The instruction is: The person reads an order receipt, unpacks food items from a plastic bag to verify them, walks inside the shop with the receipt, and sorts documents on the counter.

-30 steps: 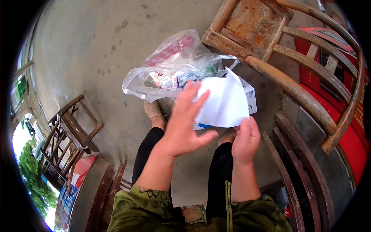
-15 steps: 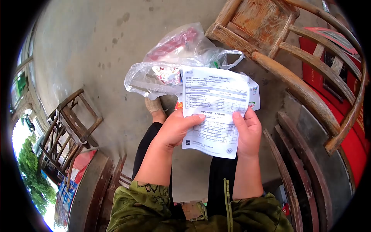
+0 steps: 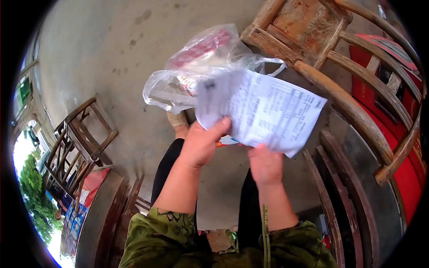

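Note:
A printed paper sheet [image 3: 272, 107] covered with rows of small print is held turned sideways above my knees, and its left part is smeared by motion. My left hand [image 3: 202, 142] is closed on its lower left edge, thumb on top. At the bottom edge, my right hand [image 3: 267, 164] has curled fingers pinching the paper; they are slightly blurred and partly behind it. Under the sheet, between my hands, shows a sliver of a white, blue and orange item [image 3: 228, 140], mostly hidden. Beyond the sheet a clear plastic bag [image 3: 165, 91] with red and white packages rests on the floor.
A wooden chair [image 3: 308, 27] with a curved back stands at upper right, by red boxes [image 3: 359, 85]. More wooden chairs [image 3: 85, 134] are at left. Dark wooden slats [image 3: 344, 178] lie close to my right side. The floor [image 3: 103, 53] is stained concrete.
The sheet has rotated from upright to sideways, its right part swinging right. My right hand has moved down and left along it. The white card behind the sheet is now mostly covered.

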### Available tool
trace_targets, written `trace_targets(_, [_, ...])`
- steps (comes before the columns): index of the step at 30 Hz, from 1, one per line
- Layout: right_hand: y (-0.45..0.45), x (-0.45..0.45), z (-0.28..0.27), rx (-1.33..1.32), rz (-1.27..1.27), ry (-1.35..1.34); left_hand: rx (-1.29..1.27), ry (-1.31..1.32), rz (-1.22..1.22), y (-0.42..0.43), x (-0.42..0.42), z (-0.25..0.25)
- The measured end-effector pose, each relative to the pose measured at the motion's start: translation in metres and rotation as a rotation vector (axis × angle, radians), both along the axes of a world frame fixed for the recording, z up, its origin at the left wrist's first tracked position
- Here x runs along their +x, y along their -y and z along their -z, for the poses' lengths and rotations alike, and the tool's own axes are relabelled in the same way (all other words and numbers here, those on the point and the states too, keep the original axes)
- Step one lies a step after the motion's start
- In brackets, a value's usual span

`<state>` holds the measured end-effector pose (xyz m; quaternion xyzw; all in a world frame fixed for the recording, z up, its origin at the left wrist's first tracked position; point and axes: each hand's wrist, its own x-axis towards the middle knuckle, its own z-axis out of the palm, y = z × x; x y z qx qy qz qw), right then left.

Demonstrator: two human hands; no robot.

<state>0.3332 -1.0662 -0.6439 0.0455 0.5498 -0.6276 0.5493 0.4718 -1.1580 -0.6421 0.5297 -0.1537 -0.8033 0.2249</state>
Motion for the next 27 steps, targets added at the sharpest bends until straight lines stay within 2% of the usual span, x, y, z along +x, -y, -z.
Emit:
trace_targets(1, [0.001,-0.008,0.004,-0.109,0.089,0.058,0.062,0.019,-0.107,0.005,0.005,0.003])
trace_targets(2, [0.005,-0.031,0.005,-0.064,0.051,0.094,0.012,0.114,-0.069,0.011,0.009,0.003])
trace_targets(3, [0.007,-0.051,0.008,-0.03,-0.002,0.005,0.014,0.121,-0.075,0.015,0.014,0.002])
trace_targets(5, [0.003,-0.074,0.026,-0.134,-0.059,-0.218,-0.028,0.089,0.204,0.019,0.026,0.002])
trace_targets(6, [0.002,-0.078,0.025,-0.122,-0.06,-0.218,0.006,0.154,0.411,0.019,0.03,0.004])
trace_targets(8, [0.017,-0.079,0.007,-0.037,-0.407,-0.149,-0.007,0.093,0.487,0.016,0.026,0.003])
trace_targets(9, [0.013,-0.07,0.01,0.01,-0.504,-0.18,-0.033,0.038,0.561,0.015,0.024,0.003])
trace_targets(11, [0.005,-0.066,0.012,0.13,-0.623,-0.006,-0.009,0.009,0.558,0.017,0.022,0.003])
trace_targets(12, [0.004,-0.061,0.012,0.13,-0.621,-0.004,0.0,0.046,0.451,0.021,0.02,0.001])
trace_targets(14, [0.012,-0.044,0.006,0.145,-0.307,-0.132,0.06,0.116,0.241,0.025,0.015,-0.005])
trace_targets(17, [0.021,-0.033,-0.001,0.124,-0.191,-0.186,0.047,0.147,0.271,0.023,0.016,-0.004])
trace_targets(21, [0.018,-0.033,0.003,0.106,-0.243,-0.291,0.079,0.166,0.237,0.024,0.016,-0.007])
trace_targets(24, [0.019,-0.033,0.001,0.11,-0.25,-0.245,0.13,0.106,0.17,0.028,0.017,-0.011])
trace_targets(27, [0.022,-0.031,-0.001,0.129,-0.25,-0.195,0.068,0.103,0.15,0.022,0.017,-0.003])
